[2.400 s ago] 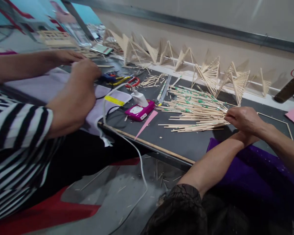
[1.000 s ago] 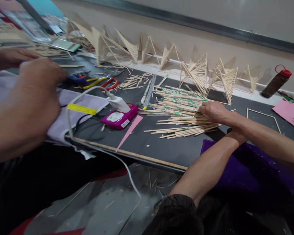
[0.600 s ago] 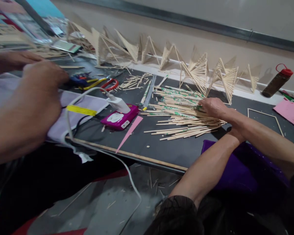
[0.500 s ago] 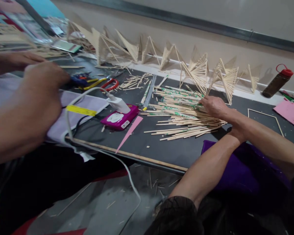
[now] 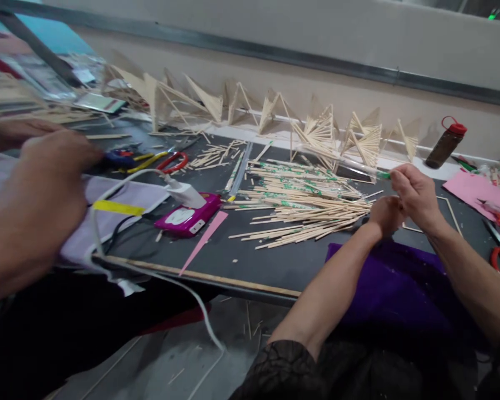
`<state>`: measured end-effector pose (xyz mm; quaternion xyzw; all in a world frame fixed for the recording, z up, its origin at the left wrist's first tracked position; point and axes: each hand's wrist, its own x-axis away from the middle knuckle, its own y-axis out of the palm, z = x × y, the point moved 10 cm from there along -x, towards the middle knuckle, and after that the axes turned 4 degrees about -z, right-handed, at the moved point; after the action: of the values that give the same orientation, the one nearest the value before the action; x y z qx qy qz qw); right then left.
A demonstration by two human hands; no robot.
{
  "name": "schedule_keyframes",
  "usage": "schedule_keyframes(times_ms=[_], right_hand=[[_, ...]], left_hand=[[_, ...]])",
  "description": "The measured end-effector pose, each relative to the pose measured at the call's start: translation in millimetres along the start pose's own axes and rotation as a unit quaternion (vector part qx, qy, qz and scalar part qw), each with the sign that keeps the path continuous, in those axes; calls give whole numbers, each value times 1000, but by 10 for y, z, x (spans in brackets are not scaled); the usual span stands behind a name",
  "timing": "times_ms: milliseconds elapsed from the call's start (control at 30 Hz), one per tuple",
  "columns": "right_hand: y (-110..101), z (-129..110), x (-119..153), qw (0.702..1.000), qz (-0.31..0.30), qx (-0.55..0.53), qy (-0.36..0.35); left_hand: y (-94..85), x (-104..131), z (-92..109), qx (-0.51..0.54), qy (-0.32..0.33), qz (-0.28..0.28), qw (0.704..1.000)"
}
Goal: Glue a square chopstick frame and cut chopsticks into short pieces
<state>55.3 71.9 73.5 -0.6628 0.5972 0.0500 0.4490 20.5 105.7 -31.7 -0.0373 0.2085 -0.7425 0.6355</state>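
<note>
My right hand (image 5: 416, 195) is pinched shut on one wrapped pair of chopsticks (image 5: 341, 161), gripping it at its near end so that the rest slants up and away to the left over the heap. My left hand (image 5: 384, 214) is curled just beside and below it, fingers drawn in at the same end, though I cannot tell whether it grips the wrapper or only touches it. The pair should be very light and stiff, thin wood that would snap if bent hard, and the clear sleeve looks slick, so I judge the hold is surest right at the end where my fingers can nip both wood and wrapper together. The pile of chopsticks (image 5: 304, 211) lies loose on the dark surface (image 5: 275, 261) before me, some bare, some in sleeves with green print that is too small and blurred to read. At my left another person's hand (image 5: 45, 194) works over a pale cloth (image 5: 120, 194). A magenta device (image 5: 187, 214) with a white plug lies near; its label is unreadable.
</note>
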Motion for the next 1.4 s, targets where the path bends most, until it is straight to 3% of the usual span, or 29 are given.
schedule_keyframes(times_ms=[100, 167, 233, 400, 600, 700, 900, 1067, 1233, 1333, 1400], right_hand=[[-361, 542, 245, 991, 62, -80, 92], [-442, 882, 332, 978, 64, -125, 152], [-445, 1100, 348, 972, 43, -140, 185], [-324, 1212, 318, 965, -46, -162, 200], [-157, 1115, 418, 955, -181, -132, 197], [-161, 1123, 414, 958, -192, -103, 186], [-251, 1092, 337, 975, -133, -47, 171], [-141, 1024, 309, 982, -118, -16, 150], [-122, 1064, 307, 984, -101, -44, 137], [-161, 1092, 312, 981, -98, -77, 148], [-182, 1103, 317, 978, -99, -93, 160]], left_hand=[[-18, -35, 37, 66, 2, -30, 997], [-132, -43, -22, 266, -29, 1, 964], [-289, -57, -63, 387, -40, 55, 919], [-539, -96, -189, 498, -76, 180, 845], [-501, -63, -425, 537, -122, 240, 799], [-459, -80, -499, 531, -125, 216, 810], [-389, -87, -480, 497, -121, 175, 841], [-150, -63, -354, 418, -103, 115, 895], [-18, -39, -293, 369, -98, 85, 920], [-55, -70, -251, 364, -100, 76, 923], [-202, -84, -254, 386, -97, 115, 910]])
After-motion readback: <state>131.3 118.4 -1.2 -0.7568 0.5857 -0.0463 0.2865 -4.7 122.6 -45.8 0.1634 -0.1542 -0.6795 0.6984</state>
